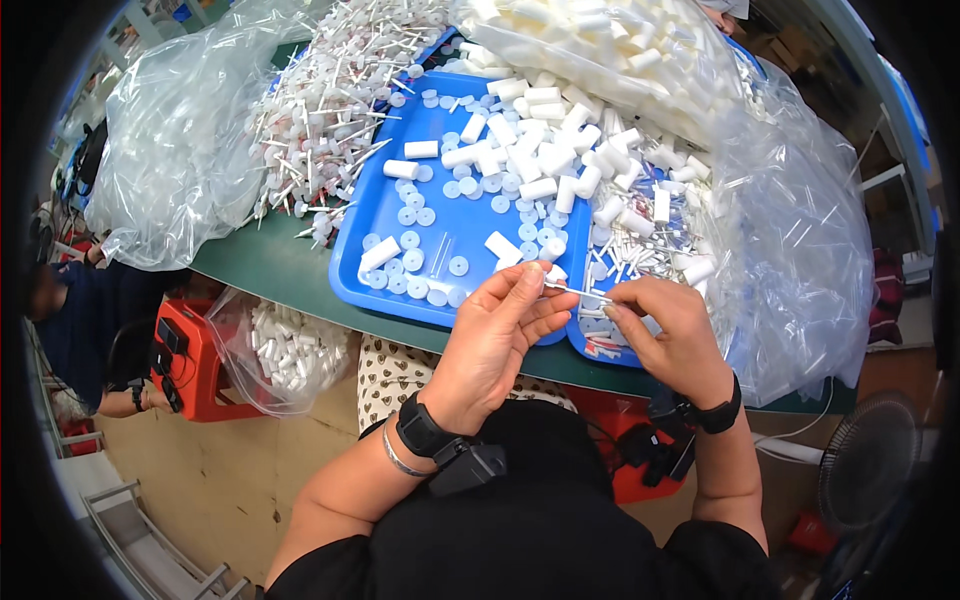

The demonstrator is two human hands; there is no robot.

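Left to right: clear plastic bag (165,150), crumpled, mostly slack, at far left of the green table (270,275); below the table edge a second clear bag (285,350) of white tubes sits beside an orange box (195,365). Next, heap of white capped sticks (340,110), spilling toward the blue tray (385,215), which holds loose white round caps (410,240) and short white tubes (530,150). Left hand (495,335) is curled, fingertips pinched on the left end of a thin white stick (572,291), with what looks like a small white cap at that end; can't confirm more. Stick's long axis runs roughly horizontal, left-right, spanning the gap between both hands, just above the tray's near edge. Right hand (672,338) is curled too, thumb and forefinger closing on the stick's right end; both equally near, each owns one end. A second blue tray (600,345) lies under the hands. Far right: large clear bag (800,250) draped over the table, with more white tubes bagged at top (600,40). No readable labels or signs worth noting. Fan (865,460) on the floor, lower right.
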